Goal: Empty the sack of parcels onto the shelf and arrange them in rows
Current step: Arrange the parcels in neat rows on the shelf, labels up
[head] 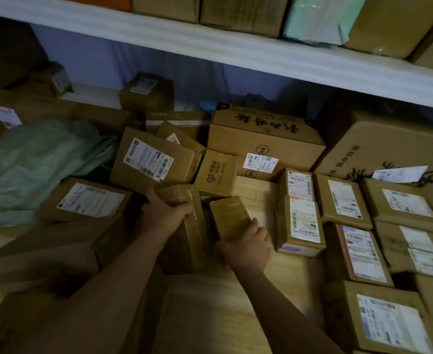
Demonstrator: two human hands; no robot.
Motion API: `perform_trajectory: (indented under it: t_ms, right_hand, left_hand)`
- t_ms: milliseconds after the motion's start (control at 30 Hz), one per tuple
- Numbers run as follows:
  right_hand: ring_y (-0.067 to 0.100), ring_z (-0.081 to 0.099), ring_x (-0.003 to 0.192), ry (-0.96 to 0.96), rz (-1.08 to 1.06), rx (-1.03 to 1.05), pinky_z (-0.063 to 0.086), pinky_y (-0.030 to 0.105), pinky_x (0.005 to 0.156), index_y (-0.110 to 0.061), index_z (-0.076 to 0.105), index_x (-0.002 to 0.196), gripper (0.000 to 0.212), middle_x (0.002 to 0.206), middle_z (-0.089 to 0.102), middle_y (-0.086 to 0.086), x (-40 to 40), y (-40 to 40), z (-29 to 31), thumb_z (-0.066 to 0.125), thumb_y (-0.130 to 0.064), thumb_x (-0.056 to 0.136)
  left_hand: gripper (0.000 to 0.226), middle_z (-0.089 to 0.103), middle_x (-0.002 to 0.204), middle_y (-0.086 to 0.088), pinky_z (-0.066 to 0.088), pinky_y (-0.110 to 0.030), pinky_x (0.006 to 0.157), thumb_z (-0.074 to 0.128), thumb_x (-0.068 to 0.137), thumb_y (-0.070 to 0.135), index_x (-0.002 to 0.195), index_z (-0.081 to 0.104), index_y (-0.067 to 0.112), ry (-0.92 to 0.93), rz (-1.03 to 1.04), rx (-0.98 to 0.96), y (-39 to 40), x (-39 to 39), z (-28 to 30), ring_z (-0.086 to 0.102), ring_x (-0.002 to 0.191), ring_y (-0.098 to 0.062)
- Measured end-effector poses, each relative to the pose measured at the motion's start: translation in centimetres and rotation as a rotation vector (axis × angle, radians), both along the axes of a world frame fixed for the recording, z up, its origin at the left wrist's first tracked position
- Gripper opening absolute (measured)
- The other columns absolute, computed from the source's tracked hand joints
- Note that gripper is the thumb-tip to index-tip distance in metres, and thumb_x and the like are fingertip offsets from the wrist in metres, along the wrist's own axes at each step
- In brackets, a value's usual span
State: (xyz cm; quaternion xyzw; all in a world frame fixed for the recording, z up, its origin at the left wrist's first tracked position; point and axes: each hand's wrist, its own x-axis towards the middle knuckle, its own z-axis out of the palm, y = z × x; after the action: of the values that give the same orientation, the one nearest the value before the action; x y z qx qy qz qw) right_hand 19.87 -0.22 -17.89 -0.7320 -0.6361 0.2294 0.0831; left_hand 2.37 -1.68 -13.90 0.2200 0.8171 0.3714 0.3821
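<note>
The left hand (pixel 168 212) curls over the top of a taped brown parcel (pixel 184 226) standing in the middle of the wooden shelf (pixel 223 302), fingers wrapped on its upper edge. The right hand (pixel 247 247) grips the near end of a smaller plain parcel (pixel 229 215) just beside it. Labelled parcels (pixel 348 200) lie in rows to the right; the pale green sack (pixel 36 164) slumps at the left.

My only view comes from the head camera, close above the wooden shelf (pixel 282 290), facing forward and down beneath the white upper shelf (pixel 210 47).
</note>
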Motion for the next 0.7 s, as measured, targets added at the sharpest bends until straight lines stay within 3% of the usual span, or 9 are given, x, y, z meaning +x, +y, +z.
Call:
perform_trajectory:
  t_ms: [100, 200, 300, 367, 433, 500, 600, 700]
  right_hand:
    - [0.031, 0.043, 0.121, -0.270, 0.111, 0.218, 0.037, 0.045, 0.098, -0.015, 0.028, 0.143, 0.101, 0.130, 0.044, 0.012, 1.1, -0.1, 0.5, 0.074, -0.054, 0.063]
    - [0.032, 0.044, 0.122, -0.421, 0.287, 0.231, 0.035, 0.045, 0.098, -0.018, 0.038, 0.139, 0.082, 0.131, 0.046, 0.013, 1.9, -0.8, -0.2, 0.068, -0.055, 0.072]
    - [0.024, 0.043, 0.124, -0.314, 0.407, 0.093, 0.031, 0.042, 0.104, -0.024, 0.052, 0.127, 0.046, 0.134, 0.047, 0.005, 2.7, -1.1, -1.1, 0.049, -0.051, 0.089]
    - [0.021, 0.041, 0.124, -0.215, 0.308, 0.123, 0.033, 0.037, 0.105, -0.026, 0.054, 0.125, 0.042, 0.134, 0.046, 0.002, 3.1, -1.0, -1.4, 0.046, -0.049, 0.091]
    - [0.023, 0.037, 0.128, -0.138, 0.164, 0.138, 0.032, 0.037, 0.108, -0.025, 0.045, 0.133, 0.056, 0.138, 0.040, 0.005, 3.4, -0.6, -1.4, 0.053, -0.054, 0.085]
    - [0.028, 0.028, 0.137, -0.079, 0.104, 0.041, 0.027, 0.043, 0.113, -0.023, 0.033, 0.142, 0.084, 0.147, 0.030, 0.010, 3.5, 0.1, -1.6, 0.061, -0.063, 0.074]
    - [0.034, 0.013, 0.145, -0.081, 0.177, -0.127, 0.019, 0.050, 0.115, -0.029, 0.012, 0.150, 0.113, 0.159, 0.005, 0.011, 3.1, 0.7, -1.8, 0.069, -0.070, 0.062]
    - [0.036, 0.013, 0.143, -0.183, 0.250, -0.187, 0.024, 0.051, 0.112, -0.033, 0.004, 0.150, 0.114, 0.158, -0.005, 0.014, 2.8, 0.2, -2.1, 0.070, -0.066, 0.063]
  left_hand:
    - [0.108, 0.031, 0.140, -0.014, 0.040, -0.056, 0.098, 0.079, 0.064, 0.027, 0.146, 0.008, 0.036, -0.061, 0.030, 0.027, 0.2, 0.5, 0.1, 0.043, 0.119, -0.038]
    - [0.105, 0.022, 0.142, -0.015, 0.040, -0.055, 0.095, 0.077, 0.069, 0.027, 0.148, 0.008, 0.036, -0.065, 0.028, 0.017, 0.2, 0.7, 0.2, 0.040, 0.120, -0.040]
    - [0.102, 0.024, 0.145, -0.013, 0.039, -0.056, 0.098, 0.074, 0.068, 0.022, 0.148, 0.012, 0.038, -0.141, 0.044, 0.038, -0.1, 0.7, -0.1, 0.038, 0.124, -0.039]
    - [0.103, 0.032, 0.142, -0.011, 0.041, -0.053, 0.095, 0.072, 0.064, 0.018, 0.147, 0.015, 0.038, -0.224, 0.046, 0.043, -0.3, 0.4, -0.1, 0.042, 0.121, -0.036]
    - [0.098, 0.042, 0.132, -0.009, 0.045, -0.045, 0.081, 0.068, 0.065, 0.011, 0.146, 0.019, 0.037, -0.315, 0.060, 0.042, -0.4, 0.1, -0.3, 0.049, 0.105, -0.031]
    - [0.088, 0.046, 0.121, -0.010, 0.043, -0.039, 0.067, 0.060, 0.071, 0.000, 0.145, 0.024, 0.032, -0.386, 0.089, -0.001, -0.3, 0.0, -0.2, 0.049, 0.088, -0.026]
    - [0.080, 0.046, 0.124, -0.016, 0.047, -0.046, 0.073, 0.050, 0.076, -0.011, 0.142, 0.030, 0.029, -0.391, 0.079, -0.101, -0.1, 0.2, -0.8, 0.048, 0.095, -0.032]
    - [0.064, 0.047, 0.127, -0.014, 0.048, -0.046, 0.084, 0.047, 0.086, -0.004, 0.142, 0.034, 0.024, -0.263, -0.009, -0.130, -0.4, 0.8, -1.6, 0.050, 0.101, -0.030]
